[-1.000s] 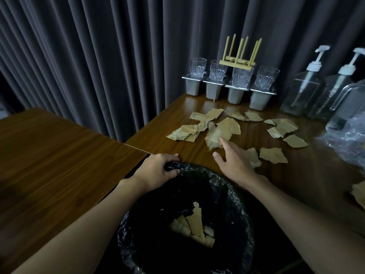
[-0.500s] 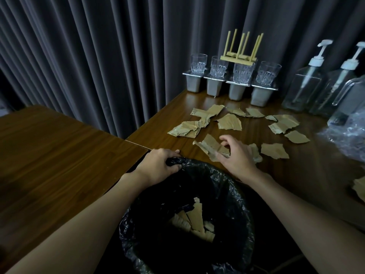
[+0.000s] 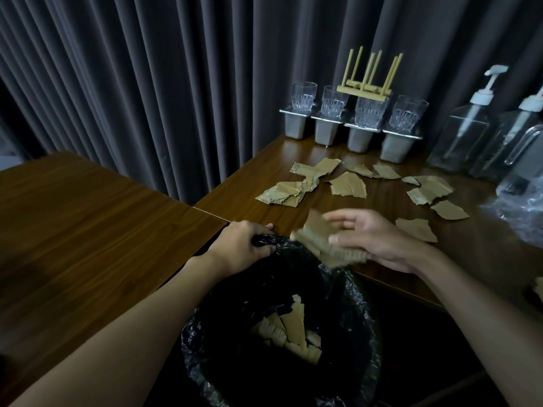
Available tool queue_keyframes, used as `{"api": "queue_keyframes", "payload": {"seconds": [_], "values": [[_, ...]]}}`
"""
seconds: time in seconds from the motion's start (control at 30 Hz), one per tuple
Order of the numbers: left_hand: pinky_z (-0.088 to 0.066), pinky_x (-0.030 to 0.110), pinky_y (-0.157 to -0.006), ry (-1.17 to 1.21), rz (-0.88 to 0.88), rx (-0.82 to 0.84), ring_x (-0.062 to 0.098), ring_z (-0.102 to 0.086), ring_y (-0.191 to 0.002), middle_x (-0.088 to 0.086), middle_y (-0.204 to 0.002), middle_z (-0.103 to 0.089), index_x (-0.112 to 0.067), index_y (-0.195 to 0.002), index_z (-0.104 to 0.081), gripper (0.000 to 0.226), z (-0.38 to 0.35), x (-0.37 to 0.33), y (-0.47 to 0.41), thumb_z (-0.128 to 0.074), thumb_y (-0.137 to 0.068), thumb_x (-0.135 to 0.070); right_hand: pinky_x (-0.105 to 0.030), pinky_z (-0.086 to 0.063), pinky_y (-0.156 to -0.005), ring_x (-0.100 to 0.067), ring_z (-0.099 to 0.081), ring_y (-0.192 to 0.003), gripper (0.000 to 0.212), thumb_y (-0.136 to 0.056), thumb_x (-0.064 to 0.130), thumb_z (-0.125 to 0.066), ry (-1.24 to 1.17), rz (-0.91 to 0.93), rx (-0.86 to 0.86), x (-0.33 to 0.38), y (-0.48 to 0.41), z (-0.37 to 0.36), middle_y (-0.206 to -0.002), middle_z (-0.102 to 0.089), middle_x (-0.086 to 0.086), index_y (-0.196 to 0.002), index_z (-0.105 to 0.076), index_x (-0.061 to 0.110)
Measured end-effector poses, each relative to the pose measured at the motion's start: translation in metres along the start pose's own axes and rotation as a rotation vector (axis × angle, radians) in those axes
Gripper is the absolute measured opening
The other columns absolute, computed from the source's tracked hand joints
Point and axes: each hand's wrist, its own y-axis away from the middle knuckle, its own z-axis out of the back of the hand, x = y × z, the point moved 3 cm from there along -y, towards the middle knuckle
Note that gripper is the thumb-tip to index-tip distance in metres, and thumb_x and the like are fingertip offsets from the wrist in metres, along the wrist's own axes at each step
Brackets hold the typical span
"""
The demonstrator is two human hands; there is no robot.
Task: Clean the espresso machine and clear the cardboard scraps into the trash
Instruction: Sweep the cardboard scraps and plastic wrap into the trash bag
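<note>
Dark pleated curtain [image 3: 147, 83] behind a brown wooden tabletop [image 3: 367, 207] strewn with torn tan cardboard scraps [image 3: 349, 185]. Left hand [image 3: 241, 248], grip closed on the rim of the black-bagged trash bin [image 3: 352, 318]. Right hand [image 3: 379, 242], grip half open, cupping blurred cardboard pieces [image 3: 323, 239] at the tabletop edge just above the bin; more scraps inside [image 3: 293, 333].

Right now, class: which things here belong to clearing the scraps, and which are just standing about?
In the job:
left hand holding the bin liner
right hand sweeping cardboard pieces
scraps on the table

Standing about:
glasses
metal moulds
pump bottles
curtain
</note>
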Motion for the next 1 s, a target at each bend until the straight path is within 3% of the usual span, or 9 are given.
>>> {"api": "queue_keyframes", "payload": {"seconds": [0.07,0.13,0.27,0.37,0.47,0.67,0.8,0.87,1.0], "values": [[-0.036,0.025,-0.111,-0.002,-0.003,0.000,-0.008,-0.042,-0.128,-0.007,-0.140,-0.058,-0.024,-0.122,-0.068,0.030,0.000,0.001,0.000,-0.066,-0.093,-0.027,-0.026,-0.051,-0.094,-0.012,-0.065,-0.109,0.047,-0.084,0.025,-0.070,0.181,0.009,0.069,-0.002,-0.001,-0.006,-0.117,-0.068,-0.001,-0.130,-0.057,0.021],[-0.036,0.023,-0.111,-0.001,-0.006,-0.004,-0.011,-0.040,-0.125,-0.008,-0.140,-0.058,-0.024,-0.122,-0.068,0.030,-0.001,0.001,0.000,-0.067,-0.093,-0.028,-0.026,-0.047,-0.101,-0.007,-0.060,-0.114,0.041,-0.093,0.035,-0.060,0.269,0.045,-0.105,-0.006,-0.015,-0.007,-0.121,-0.065,0.003,-0.132,-0.055,0.023],[-0.034,0.020,-0.110,0.003,-0.010,-0.001,-0.015,-0.037,-0.123,-0.009,-0.141,-0.057,-0.025,-0.123,-0.067,0.030,-0.001,0.001,0.000,-0.066,-0.093,-0.028,-0.026,-0.039,-0.103,-0.011,-0.046,-0.131,0.042,-0.102,0.034,-0.045,0.314,0.098,-0.210,-0.025,-0.051,-0.015,-0.140,-0.052,0.003,-0.141,-0.047,0.020],[-0.031,0.018,-0.108,-0.010,-0.013,0.014,-0.016,-0.034,-0.121,-0.011,-0.142,-0.055,-0.026,-0.125,-0.065,0.031,-0.002,0.002,-0.002,-0.065,-0.094,-0.029,-0.032,-0.037,-0.108,-0.012,-0.040,-0.135,0.043,-0.103,0.032,-0.041,0.549,0.195,-0.306,-0.033,-0.076,-0.017,-0.146,-0.046,0.003,-0.144,-0.043,0.020],[-0.029,0.016,-0.106,-0.025,-0.015,0.021,-0.018,-0.032,-0.120,-0.013,-0.142,-0.054,-0.028,-0.125,-0.065,0.031,-0.002,0.004,-0.004,-0.064,-0.094,-0.031,-0.041,-0.027,-0.116,-0.010,-0.026,-0.143,0.047,-0.103,0.037,-0.036,0.755,0.269,-0.291,-0.032,-0.096,-0.020,-0.154,-0.034,0.006,-0.149,-0.033,0.028],[-0.030,0.014,-0.104,-0.031,-0.009,0.036,-0.019,-0.033,-0.119,-0.015,-0.142,-0.054,-0.029,-0.124,-0.065,0.030,-0.002,0.007,-0.008,-0.064,-0.094,-0.032,-0.043,-0.009,-0.118,-0.007,-0.004,-0.148,0.054,-0.102,0.049,-0.025,1.101,0.315,-0.150,-0.028,-0.120,-0.026,-0.161,-0.018,0.012,-0.153,-0.014,0.036],[-0.030,0.014,-0.104,-0.021,-0.007,0.037,-0.018,-0.034,-0.120,-0.015,-0.143,-0.054,-0.030,-0.123,-0.066,0.030,-0.001,0.008,-0.008,-0.065,-0.093,-0.033,-0.046,-0.016,-0.114,-0.014,-0.022,-0.142,0.052,-0.101,0.049,-0.026,1.064,0.283,-0.232,-0.029,-0.119,-0.023,-0.152,-0.033,0.009,-0.152,-0.020,0.037],[-0.032,0.015,-0.105,-0.023,-0.006,0.042,-0.016,-0.036,-0.123,-0.014,-0.143,-0.054,-0.029,-0.123,-0.066,0.030,0.000,0.008,-0.008,-0.065,-0.093,-0.033,-0.043,-0.022,-0.110,-0.015,-0.030,-0.133,0.048,-0.100,0.049,-0.029,1.030,0.268,-0.277,-0.028,-0.113,-0.022,-0.137,-0.040,0.008,-0.147,-0.034,0.036],[-0.036,0.023,-0.110,-0.041,0.003,0.045,-0.004,-0.043,-0.132,-0.014,-0.144,-0.053,-0.029,-0.123,-0.066,0.030,0.001,0.007,-0.008,-0.065,-0.093,-0.035,-0.037,-0.023,-0.101,-0.017,-0.035,-0.121,0.029,-0.099,0.037,-0.042,0.942,0.266,-0.381,-0.028,-0.095,-0.021,-0.115,-0.039,0.003,-0.116,-0.064,0.026]]}}
